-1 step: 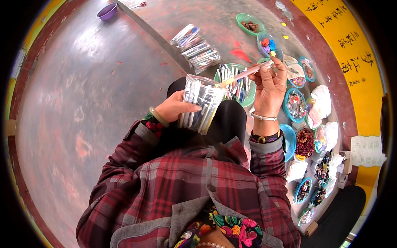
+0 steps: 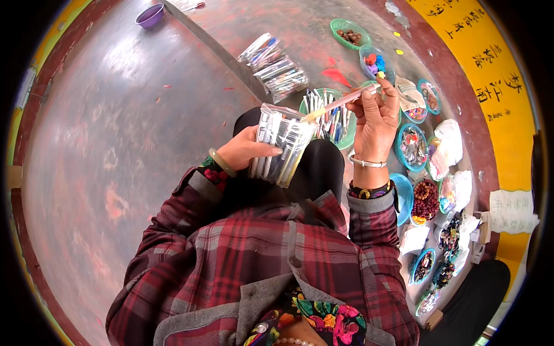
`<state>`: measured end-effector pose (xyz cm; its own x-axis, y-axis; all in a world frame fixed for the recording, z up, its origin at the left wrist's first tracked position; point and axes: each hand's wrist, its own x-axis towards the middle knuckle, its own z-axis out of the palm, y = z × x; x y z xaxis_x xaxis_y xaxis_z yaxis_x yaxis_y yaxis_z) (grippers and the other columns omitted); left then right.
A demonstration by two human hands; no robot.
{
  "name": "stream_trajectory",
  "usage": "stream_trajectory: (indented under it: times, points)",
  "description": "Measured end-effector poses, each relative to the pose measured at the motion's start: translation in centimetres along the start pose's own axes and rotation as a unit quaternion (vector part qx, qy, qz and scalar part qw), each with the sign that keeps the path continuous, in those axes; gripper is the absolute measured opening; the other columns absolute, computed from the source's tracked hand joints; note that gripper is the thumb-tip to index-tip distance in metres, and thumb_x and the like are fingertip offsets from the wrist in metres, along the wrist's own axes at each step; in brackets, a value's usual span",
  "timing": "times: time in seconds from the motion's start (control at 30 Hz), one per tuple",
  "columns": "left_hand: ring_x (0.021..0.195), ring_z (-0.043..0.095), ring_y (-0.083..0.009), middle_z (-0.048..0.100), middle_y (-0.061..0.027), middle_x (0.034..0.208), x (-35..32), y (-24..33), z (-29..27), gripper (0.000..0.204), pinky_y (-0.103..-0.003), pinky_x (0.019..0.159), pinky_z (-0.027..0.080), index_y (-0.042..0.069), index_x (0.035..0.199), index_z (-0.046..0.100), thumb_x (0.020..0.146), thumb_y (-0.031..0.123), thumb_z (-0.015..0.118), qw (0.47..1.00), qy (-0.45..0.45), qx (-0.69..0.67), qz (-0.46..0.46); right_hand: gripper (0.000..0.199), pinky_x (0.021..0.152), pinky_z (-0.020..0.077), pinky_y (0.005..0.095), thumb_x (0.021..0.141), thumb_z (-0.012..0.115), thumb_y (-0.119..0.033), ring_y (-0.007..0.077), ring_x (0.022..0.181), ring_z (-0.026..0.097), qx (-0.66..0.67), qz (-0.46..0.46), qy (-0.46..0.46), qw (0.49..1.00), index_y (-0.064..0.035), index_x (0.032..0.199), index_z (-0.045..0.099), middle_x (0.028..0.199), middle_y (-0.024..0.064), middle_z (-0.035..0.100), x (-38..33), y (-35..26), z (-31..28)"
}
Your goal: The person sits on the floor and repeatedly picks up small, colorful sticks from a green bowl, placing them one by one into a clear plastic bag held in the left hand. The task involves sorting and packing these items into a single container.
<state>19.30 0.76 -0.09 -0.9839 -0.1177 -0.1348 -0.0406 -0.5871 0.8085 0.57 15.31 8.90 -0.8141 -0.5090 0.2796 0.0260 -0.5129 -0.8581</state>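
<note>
The person sits on the floor (image 2: 115, 161) with the left hand (image 2: 245, 151) wrapped around a clear plastic bag (image 2: 283, 149) that is already well filled with pens standing side by side. The fingers curl closed around the bag's side, holding it upright with its mouth open toward one o'clock. The right hand (image 2: 375, 118) pinches a single pen (image 2: 340, 104) between thumb and fingertips, its yellowish tip just at the rim of the bag, so it looks about to go in rather than already in.

As a judgement, the filling is well along for this bag, but a good part is left: the green tray (image 2: 348, 134) just beyond the bag, at one o'clock from it, holds a loose heap of pens. Several sealed packs (image 2: 274, 66) lie at twelve o'clock, well apart, beside a long dark strip (image 2: 213, 49) running across the floor.

Room is uneven. From nine to eleven o'clock the floor runs wide, with only a purple bowl (image 2: 150, 14) far off. From two to five o'clock the space is crowded: small dishes of beads (image 2: 412, 144) and white bags sit close together along the foot of a yellow wall (image 2: 508, 144), near the right elbow, so any wide sweep that way could knock them.
</note>
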Motion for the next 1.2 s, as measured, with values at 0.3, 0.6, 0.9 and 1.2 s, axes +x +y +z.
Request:
stream_trajectory:
  times: [0.3, 0.6, 0.9, 1.2]
  points:
    - [0.093, 0.059, -0.0137, 0.062, -0.0056, 0.105, 0.1, -0.3, -0.3, 0.04, -0.03, 0.084, 0.046, 0.0, 0.115, 0.054, 0.077, 0.004, 0.067, 1.0, -0.011, -0.007, -0.014, 0.03, 0.063, 0.0528, 0.0245, 0.086, 0.058, -0.003, 0.0151, 0.075, 0.063, -0.055, 0.015, -0.047, 0.997, -0.0043, 0.114, 0.05, 0.084, 0.0091, 0.064, 0.7, 0.8, 0.1]
    - [0.093, 0.058, -0.0138, 0.062, -0.0054, 0.105, 0.2, -0.4, -0.3, 0.04, -0.03, 0.085, 0.046, 0.0, 0.115, 0.053, 0.078, 0.004, 0.066, 1.0, -0.021, 0.007, -0.016, 0.03, 0.064, 0.0522, 0.0233, 0.085, 0.059, -0.004, 0.0148, 0.075, 0.063, -0.068, 0.054, -0.097, 0.992, -0.0042, 0.114, 0.051, 0.083, 0.0084, 0.064, 1.7, 0.3, 0.6]
    - [0.094, 0.058, -0.0143, 0.061, -0.0061, 0.106, 0.5, -0.2, 0.1, 0.041, -0.03, 0.086, 0.045, 0.0, 0.116, 0.053, 0.078, 0.004, 0.067, 0.999, -0.025, 0.006, -0.028, 0.029, 0.063, 0.0514, 0.0233, 0.083, 0.06, -0.002, 0.0136, 0.076, 0.063, -0.115, 0.109, -0.187, 0.969, -0.0055, 0.111, 0.053, 0.082, 0.0077, 0.064, 1.6, 1.5, 0.6]
    - [0.095, 0.058, -0.0147, 0.061, -0.0059, 0.106, 0.5, -0.4, -0.2, 0.041, -0.031, 0.087, 0.045, 0.0, 0.116, 0.053, 0.078, 0.005, 0.066, 0.999, -0.021, -0.006, -0.03, 0.032, 0.069, 0.0477, 0.0213, 0.077, 0.066, 0.003, 0.0089, 0.076, 0.06, -0.117, 0.139, -0.184, 0.966, -0.0066, 0.105, 0.054, 0.081, 0.0032, 0.063, -1.3, 3.2, 0.9]
